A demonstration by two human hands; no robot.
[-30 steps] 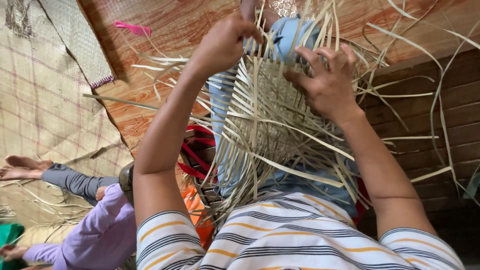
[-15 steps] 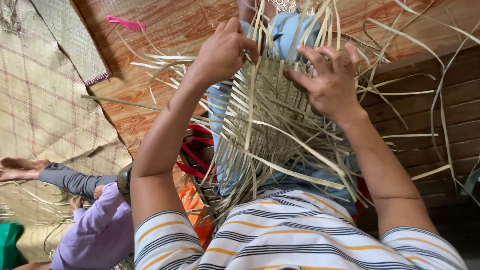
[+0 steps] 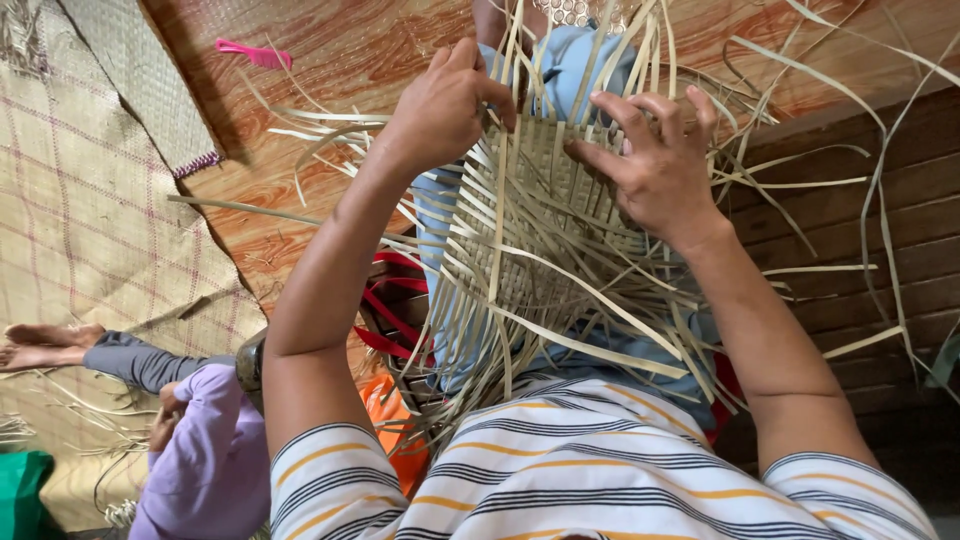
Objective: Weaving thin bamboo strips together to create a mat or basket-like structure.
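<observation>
- The person sits with a half-woven mat [image 3: 545, 215] of pale flat strips resting on the lap, over blue trousers [image 3: 580, 60]; loose strip ends [image 3: 800, 180] fan out from it on every side.
- The left hand [image 3: 445, 105] is curled at the upper edge of the weave, fingers closed in a pinch around one upright strip [image 3: 498, 215].
- The right hand [image 3: 650, 165] lies flat on the woven part, fingers spread fairly wide and pressing the strips down; it grips nothing that can be seen.
- The two hands are near each other, with a few upright strips standing between them.
- The floor [image 3: 330, 60] beneath is glossy, with a reddish wood-grain pattern.
- A pink comb [image 3: 252, 52] lies on that floor, well apart from the hands.
- To the left, a large woven floor mat [image 3: 90, 230] with thin purple check lines covers the ground, and a finer grey-green mat [image 3: 140, 70] overlaps its upper edge.
- On the right runs a dark wall of wooden planks [image 3: 870, 270].
- Another person in a lilac top [image 3: 205, 460] sits at lower left, grey-clad legs and bare feet [image 3: 40, 345] stretched over the checked mat.
- A green object [image 3: 20, 490] shows at the bottom left corner; what it is cannot be told.
- Red straps [image 3: 385, 300] and something orange [image 3: 390, 430] show beside the person's knee.
</observation>
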